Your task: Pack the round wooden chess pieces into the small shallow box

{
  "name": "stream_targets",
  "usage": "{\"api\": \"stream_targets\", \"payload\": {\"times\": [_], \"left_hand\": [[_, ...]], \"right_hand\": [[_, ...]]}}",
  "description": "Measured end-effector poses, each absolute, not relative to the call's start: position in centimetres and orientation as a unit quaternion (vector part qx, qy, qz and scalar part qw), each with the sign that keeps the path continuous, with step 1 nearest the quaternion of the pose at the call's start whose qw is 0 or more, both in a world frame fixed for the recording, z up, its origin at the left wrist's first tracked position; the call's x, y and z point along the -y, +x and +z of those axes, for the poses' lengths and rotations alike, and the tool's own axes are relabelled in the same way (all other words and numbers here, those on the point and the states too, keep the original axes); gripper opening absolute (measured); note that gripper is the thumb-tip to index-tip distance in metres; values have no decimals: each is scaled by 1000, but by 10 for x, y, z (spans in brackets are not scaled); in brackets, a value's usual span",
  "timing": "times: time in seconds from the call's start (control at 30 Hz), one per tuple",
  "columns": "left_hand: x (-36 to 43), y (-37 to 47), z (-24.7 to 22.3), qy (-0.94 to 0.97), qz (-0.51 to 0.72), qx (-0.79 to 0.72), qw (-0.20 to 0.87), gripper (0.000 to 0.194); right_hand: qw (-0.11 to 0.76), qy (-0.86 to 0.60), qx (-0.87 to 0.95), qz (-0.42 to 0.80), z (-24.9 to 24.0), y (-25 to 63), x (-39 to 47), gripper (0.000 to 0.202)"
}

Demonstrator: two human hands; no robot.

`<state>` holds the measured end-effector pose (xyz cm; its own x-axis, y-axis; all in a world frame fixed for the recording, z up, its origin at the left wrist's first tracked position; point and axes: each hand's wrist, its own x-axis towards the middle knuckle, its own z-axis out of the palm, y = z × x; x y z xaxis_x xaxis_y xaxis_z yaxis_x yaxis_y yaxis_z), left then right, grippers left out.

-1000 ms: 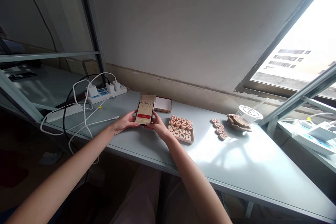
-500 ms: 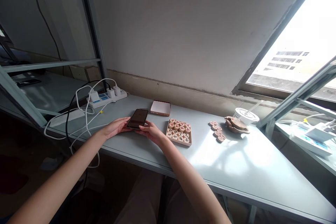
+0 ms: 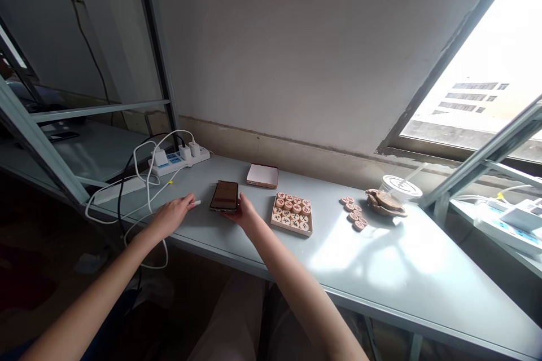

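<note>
Off the phone (image 3: pixel 224 196) now, the left hand (image 3: pixel 175 212) pinches a white cable plug (image 3: pixel 195 203); the right hand (image 3: pixel 244 212) alone grips the phone.

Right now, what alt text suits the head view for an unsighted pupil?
A person's right-hand grip holds a phone at a grey desk, while the left-hand grip holds a white cable end. Right of the phone sits an open box of round pieces.
</note>
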<state>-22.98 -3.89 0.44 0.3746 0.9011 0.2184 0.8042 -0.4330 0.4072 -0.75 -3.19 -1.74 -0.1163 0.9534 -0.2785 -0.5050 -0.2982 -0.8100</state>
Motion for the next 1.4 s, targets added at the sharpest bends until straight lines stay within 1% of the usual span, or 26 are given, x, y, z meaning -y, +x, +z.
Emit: {"api": "stream_targets", "payload": {"times": [0.1, 0.23, 0.3, 0.4, 0.5, 0.6, 0.67, 0.87, 0.97, 1.03, 1.17, 1.27, 1.4], "left_hand": [[49, -226, 9, 790, 249, -544, 133, 23], [50, -219, 9, 739, 341, -541, 211, 31], [45, -218, 8, 692, 390, -548, 262, 35], [34, -217, 12, 606, 470, -522, 373, 39], [27, -212, 24, 551, 503, -489, 452, 41], [25, -202, 39, 535, 509, -457, 495, 42], [25, -195, 46, 543, 492, -446, 514, 43], [31, -189, 49, 588, 419, -447, 529, 46], [36, -185, 47, 623, 396, -428, 522, 49], [38, -179, 46, 646, 389, -420, 504, 47], [37, -164, 41, 670, 406, -406, 471, 42], [32, -156, 36, 690, 411, -403, 440, 41], [33, -158, 38, 705, 430, -434, 361, 44]], "right_hand": [[526, -468, 188, 685, -16, -20, 24, 24], [541, -491, 172, 660, -10, -32, 17, 16], [552, -487, 177, 653, -6, -34, 20, 15], [573, -457, 205, 649, -1, -32, 33, 15], [580, -391, 278, 658, 3, -28, 56, 23], [551, -328, 354, 680, 7, -24, 82, 36], [525, -313, 377, 696, 8, -23, 98, 40], [465, -310, 394, 730, 11, -7, 120, 42], [443, -327, 449, 704, 19, 5, 108, 44], [450, -350, 491, 659, 26, 10, 95, 42], [478, -418, 519, 573, 33, 7, 73, 28], [493, -436, 479, 581, 30, 2, 67, 21], [511, -435, 444, 595, 25, 5, 65, 20]]}}
